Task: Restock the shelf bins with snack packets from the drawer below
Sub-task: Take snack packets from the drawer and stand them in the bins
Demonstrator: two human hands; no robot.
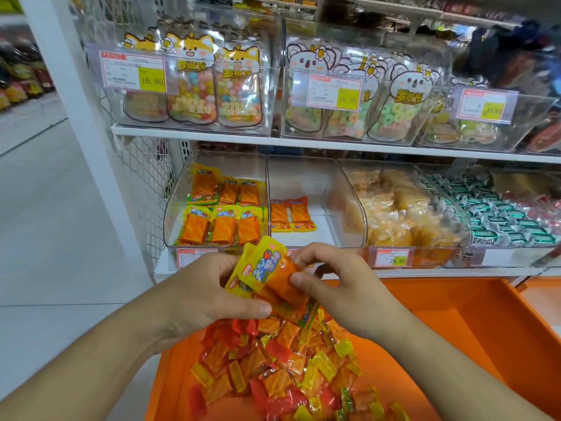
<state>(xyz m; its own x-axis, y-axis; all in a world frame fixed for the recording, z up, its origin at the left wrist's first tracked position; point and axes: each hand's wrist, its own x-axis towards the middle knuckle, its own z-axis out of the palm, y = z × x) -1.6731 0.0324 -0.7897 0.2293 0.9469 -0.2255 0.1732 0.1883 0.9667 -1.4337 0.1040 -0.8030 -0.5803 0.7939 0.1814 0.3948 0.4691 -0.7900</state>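
Head view: left hand (209, 294) and right hand (335, 282) are both gripping yellow-and-orange foil snack packets (267, 273) above the orange plastic drawer (473, 326).

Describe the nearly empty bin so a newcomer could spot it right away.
Find the lower shelf, just above the orange drawer. The bin is second from the left there. It holds only two red-topped packets, while its neighbours are well stocked.

Drawer (485, 323) of packets (282, 369) lies below bins (303, 183).
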